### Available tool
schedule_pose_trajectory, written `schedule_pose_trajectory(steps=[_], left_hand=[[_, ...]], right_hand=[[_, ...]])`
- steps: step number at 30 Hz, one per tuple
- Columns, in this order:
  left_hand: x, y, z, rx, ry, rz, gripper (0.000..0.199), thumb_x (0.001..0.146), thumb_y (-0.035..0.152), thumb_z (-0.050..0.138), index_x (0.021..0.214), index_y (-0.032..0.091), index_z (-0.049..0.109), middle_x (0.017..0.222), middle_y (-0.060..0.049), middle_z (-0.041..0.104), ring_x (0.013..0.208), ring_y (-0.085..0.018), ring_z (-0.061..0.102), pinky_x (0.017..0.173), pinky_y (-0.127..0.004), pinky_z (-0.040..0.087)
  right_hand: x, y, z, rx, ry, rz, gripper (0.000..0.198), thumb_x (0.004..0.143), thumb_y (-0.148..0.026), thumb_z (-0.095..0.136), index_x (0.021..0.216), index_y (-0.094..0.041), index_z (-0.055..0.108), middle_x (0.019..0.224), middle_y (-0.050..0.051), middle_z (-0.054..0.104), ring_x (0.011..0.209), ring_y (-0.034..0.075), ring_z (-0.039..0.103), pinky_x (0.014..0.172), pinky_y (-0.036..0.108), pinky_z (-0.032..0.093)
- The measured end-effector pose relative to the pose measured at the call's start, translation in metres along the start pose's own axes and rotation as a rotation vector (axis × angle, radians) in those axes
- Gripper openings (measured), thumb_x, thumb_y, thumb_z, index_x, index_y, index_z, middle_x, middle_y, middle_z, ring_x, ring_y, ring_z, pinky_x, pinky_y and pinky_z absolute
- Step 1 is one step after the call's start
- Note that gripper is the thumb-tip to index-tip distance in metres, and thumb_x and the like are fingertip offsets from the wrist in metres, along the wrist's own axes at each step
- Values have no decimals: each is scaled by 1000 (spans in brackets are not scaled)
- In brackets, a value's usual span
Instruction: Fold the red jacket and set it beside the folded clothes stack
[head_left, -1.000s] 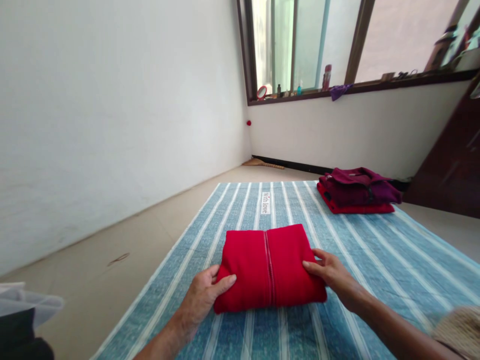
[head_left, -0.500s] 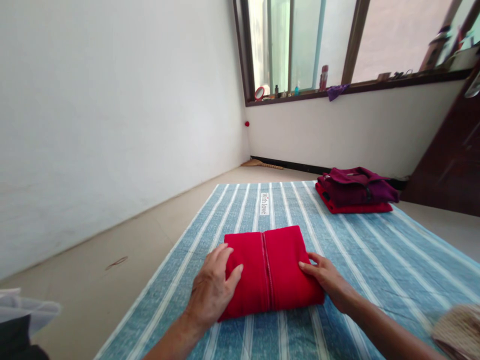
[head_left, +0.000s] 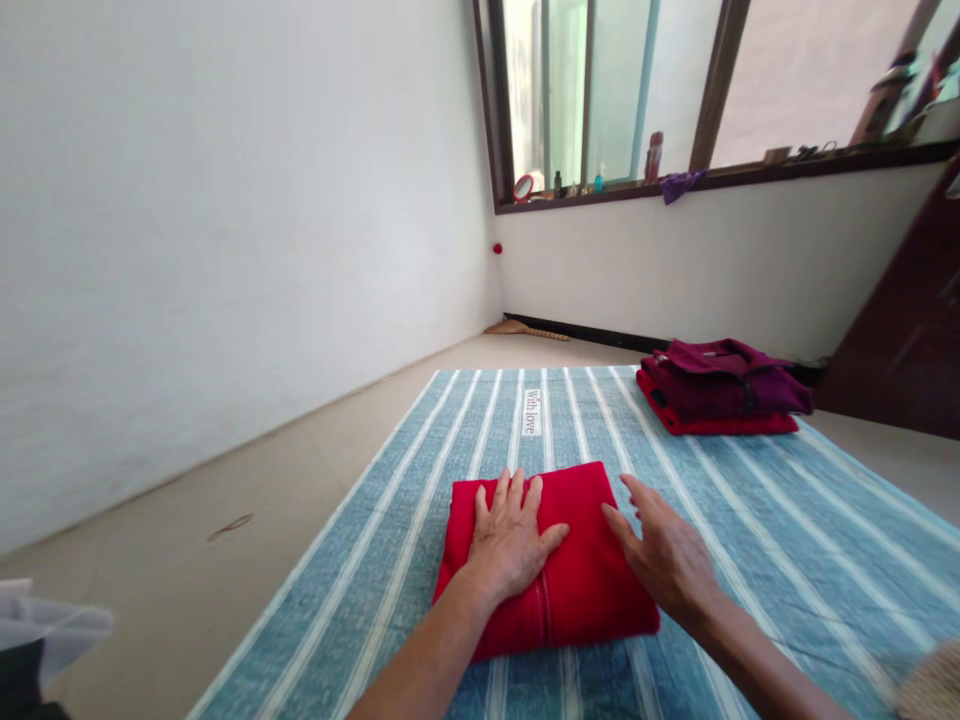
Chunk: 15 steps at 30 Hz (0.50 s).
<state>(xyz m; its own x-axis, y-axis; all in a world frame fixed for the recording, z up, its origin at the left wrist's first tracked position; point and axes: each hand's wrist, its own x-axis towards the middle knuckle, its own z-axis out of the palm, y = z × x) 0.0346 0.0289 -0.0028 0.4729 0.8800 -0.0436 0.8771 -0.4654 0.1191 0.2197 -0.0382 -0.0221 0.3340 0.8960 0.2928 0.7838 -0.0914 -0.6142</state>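
Two bare forearms, hands (no sleeves, rings)

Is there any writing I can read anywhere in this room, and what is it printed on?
"With love": on a small white label sewn onto the blue striped mat, beyond the folded red garment under the left hand.
The bottles on the window sill may carry print, but they are too small and blurred to read.
No other writing shows.
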Motion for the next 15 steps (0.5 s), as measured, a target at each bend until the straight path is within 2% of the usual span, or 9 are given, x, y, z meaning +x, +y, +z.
schedule_pose_trajectory(steps=[2,4,6,10,15], left_hand=[[-2,1,-2,-26,-10,-8,75,86,67,23,146,22,26,154,-10,19,142,-29,6,111,-59,7],[-3,2,-6,-58,-26,-11,74,86,65,26,146,21,27,154,-10,20,142,-30,7,111,-59,7],[-4,3,-8,-84,-32,-11,71,87,61,30,145,20,30,153,-11,22,142,-30,9,111,-59,7],[-6,2,-7,-126,-29,-21,69,83,51,42,143,21,33,153,-11,21,142,-31,9,111,-59,8],[-9,0,-2,-192,-60,-42,71,79,45,49,144,23,31,154,-9,18,142,-32,7,111,-59,6]], right_hand=[[9,-21,4,-46,77,-238,40,91,-37,39,122,-16,55,118,14,60,109,29,55,92,42,41],[19,-40,14,-81,48,-362,37,93,-32,38,122,-18,56,127,12,57,119,27,49,100,43,34],[28,-49,29,-139,-45,-359,37,94,-32,39,123,-20,56,131,11,54,126,29,42,105,45,26],[36,-38,53,-185,-221,-277,38,97,-37,33,120,-22,59,129,9,56,125,28,44,106,47,22],[29,-25,64,-174,-194,-260,41,97,-38,31,122,-23,59,130,7,56,126,25,43,109,44,16]])
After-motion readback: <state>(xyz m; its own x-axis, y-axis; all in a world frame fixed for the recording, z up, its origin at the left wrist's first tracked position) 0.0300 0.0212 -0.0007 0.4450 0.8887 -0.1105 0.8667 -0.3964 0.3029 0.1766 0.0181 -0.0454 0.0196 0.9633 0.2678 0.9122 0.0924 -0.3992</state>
